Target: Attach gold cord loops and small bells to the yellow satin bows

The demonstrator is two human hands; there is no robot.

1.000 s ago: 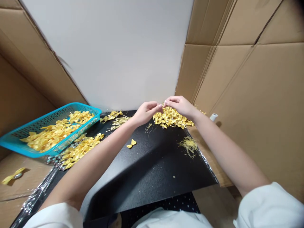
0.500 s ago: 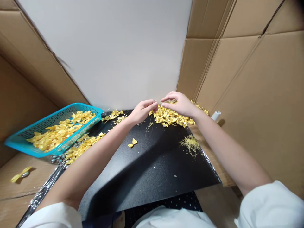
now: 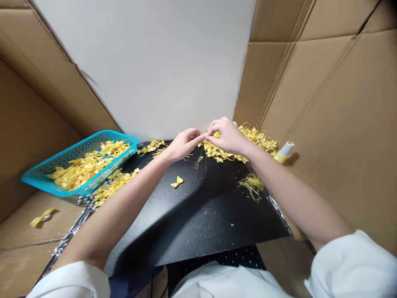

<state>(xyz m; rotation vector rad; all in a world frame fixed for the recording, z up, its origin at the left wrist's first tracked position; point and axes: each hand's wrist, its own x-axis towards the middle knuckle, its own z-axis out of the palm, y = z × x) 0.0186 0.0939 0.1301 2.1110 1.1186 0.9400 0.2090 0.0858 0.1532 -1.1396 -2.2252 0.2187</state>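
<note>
My left hand [image 3: 185, 143] and my right hand [image 3: 227, 135] meet above the far part of the black board [image 3: 198, 223], thumbs and forefingers pinched with the tips together. A thin thread [image 3: 198, 162], partly looped, hangs from the pinched tips. Whatever else sits between them is too small to make out. Just behind and below my right hand lies a heap of yellow bows [image 3: 257, 138] with shiny beads and thread ends. One single yellow bow [image 3: 177, 182] lies on the board, nearer to me than my left hand.
At left stands a turquoise basket [image 3: 37, 182] of yellow bows, with more bows [image 3: 116, 186] and silvery beads [image 3: 85, 200] beside it. A beaded bow [image 3: 42, 217] lies on cardboard. At right are yellow thread scraps [image 3: 252, 185] and a spool [image 3: 283, 152]. Cardboard walls rise on both sides.
My right hand's fingers have come down and closed against my left fingertips; before, they were apart. The whole view has shifted slightly, bringing more of the spool into sight.
</note>
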